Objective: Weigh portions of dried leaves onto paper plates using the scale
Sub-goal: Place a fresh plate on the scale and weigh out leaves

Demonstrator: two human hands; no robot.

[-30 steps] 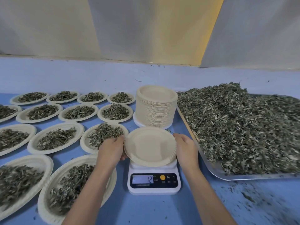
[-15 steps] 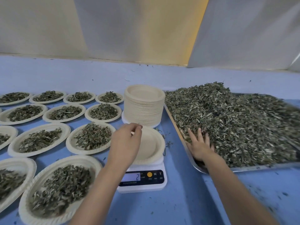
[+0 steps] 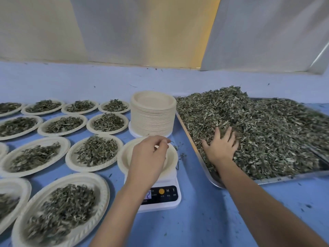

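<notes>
A white digital scale [image 3: 167, 196] stands on the blue table with an empty paper plate [image 3: 124, 158] on its platform. My left hand [image 3: 147, 157] hovers over that plate, its fingers curled and thumb and forefinger pinching a small dark leaf bit at their tips. It hides much of the plate and part of the scale's display. My right hand [image 3: 221, 146] lies palm down with spread fingers on the pile of dried leaves [image 3: 267, 131], which fills a metal tray [image 3: 284, 179] to the right of the scale.
A tall stack of empty paper plates [image 3: 153, 118] stands just behind the scale, against the tray's left edge. Several leaf-filled plates [image 3: 94, 152] cover the table to the left. Loose leaf crumbs lie between scale and tray. A pale blue ledge runs along the back.
Both hands let go of the plate now lying on the scale. My right hand moved into the leaf tray and deeper up the pile. My left hand rose above the plate with pinched fingers.
</notes>
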